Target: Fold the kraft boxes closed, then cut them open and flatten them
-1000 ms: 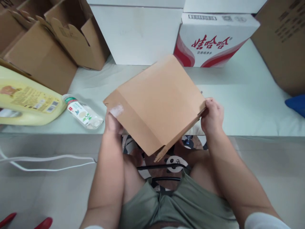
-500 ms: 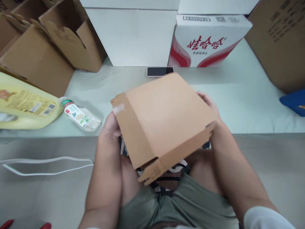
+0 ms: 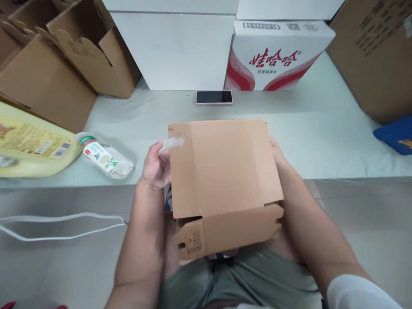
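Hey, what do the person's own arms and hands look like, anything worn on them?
No glove or ring shows on the left hand or on the visible part of the right hand. The forearms are bare, with no watch or bracelet in sight. A plain white sleeve shows on the right arm; none shows clearly on the left.

Two bare forearms (image 3: pixel 141 244) extend forward, angled inward. The bare left hand (image 3: pixel 157 166) has its thumb (image 3: pixel 156 148) raised, fingers partly curled; the bare right hand (image 3: pixel 277 151) is mostly hidden.
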A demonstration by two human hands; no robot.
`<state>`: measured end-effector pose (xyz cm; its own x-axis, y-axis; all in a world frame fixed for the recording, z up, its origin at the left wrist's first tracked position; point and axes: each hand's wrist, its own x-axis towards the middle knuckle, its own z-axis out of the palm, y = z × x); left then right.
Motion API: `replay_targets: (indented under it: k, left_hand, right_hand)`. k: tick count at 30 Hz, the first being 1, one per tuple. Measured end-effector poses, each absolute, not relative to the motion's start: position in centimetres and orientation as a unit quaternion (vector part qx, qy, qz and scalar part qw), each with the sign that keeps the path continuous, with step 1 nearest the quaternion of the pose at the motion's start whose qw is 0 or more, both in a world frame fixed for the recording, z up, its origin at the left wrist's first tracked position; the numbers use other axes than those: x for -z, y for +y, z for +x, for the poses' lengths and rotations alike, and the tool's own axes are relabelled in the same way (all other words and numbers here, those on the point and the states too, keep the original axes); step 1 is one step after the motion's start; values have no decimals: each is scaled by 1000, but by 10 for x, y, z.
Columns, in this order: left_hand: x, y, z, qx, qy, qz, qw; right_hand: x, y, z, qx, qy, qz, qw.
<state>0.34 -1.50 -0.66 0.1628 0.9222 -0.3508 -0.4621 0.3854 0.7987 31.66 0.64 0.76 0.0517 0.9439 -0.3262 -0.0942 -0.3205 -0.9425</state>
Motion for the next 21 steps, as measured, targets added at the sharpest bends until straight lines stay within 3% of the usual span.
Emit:
replay_targets:
  k: [3,9,16,21]
  left_hand:
    - [-3,-16,7,-430,412,315,739]
    - [-10,-15,13,-466,449,315,694]
    - [-1,3,-7,-638,465,247,561]
    - [1,9,-9,-667,443,180,570]
  right_hand:
    - [-10,11,314,-596,-347,-570,446]
    - [2,13,323,-704,-301,-488,419]
    - [10,18,333,-731,-285,-403,470]
    - [16,-1,298,-700,-365,-426,443]
